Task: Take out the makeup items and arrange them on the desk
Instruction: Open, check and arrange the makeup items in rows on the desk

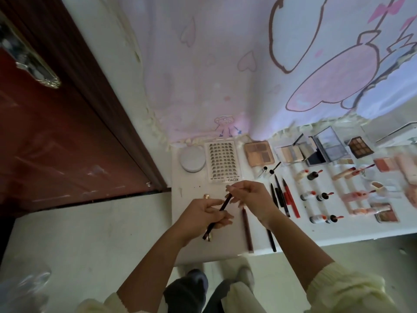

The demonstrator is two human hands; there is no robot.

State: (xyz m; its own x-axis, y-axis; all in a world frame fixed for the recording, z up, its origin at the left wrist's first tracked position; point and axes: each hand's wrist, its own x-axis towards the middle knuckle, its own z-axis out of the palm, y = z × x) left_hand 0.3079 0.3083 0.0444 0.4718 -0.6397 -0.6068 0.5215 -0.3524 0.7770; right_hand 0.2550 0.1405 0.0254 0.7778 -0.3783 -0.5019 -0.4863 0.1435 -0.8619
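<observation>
A dark red door (56, 143) fills the left side of the room above a pale floor (67, 233), and a pink cartoon-printed fabric (225, 64) hangs down the wall behind a white counter (338, 231). At the counter's left end, against the fabric, sits a round white compact (193, 161), with a clear sheet of false-lash clusters (223, 162) just beside it. In front of these the two hands meet over the counter, sharing one dark makeup pencil (225, 202) that slants up to the right. The left hand (203, 214) has its fingers curled round the pencil's lower half, the bottom end sticking out below the palm. The right hand (250, 197) pinches the upper end between thumb and fingertips, the other fingers loosely bent. Just right of the left hand a brown pencil (246, 229) lies flat on the counter, and a black pencil (270, 239) shows from under the right wrist. Farther right, black and red liner pens (291, 199) lie side by side, then small bottles (320, 196) with red-tipped wands in rows, then pink tubes (354, 195). Along the back edge run open eyeshadow palettes: a peach one (259, 154), a beige one (290, 154), a mirrored one (327, 146) and a dark brown one (360, 147). Cream knit sleeves (343, 290) cover both forearms at the lower edge.
</observation>
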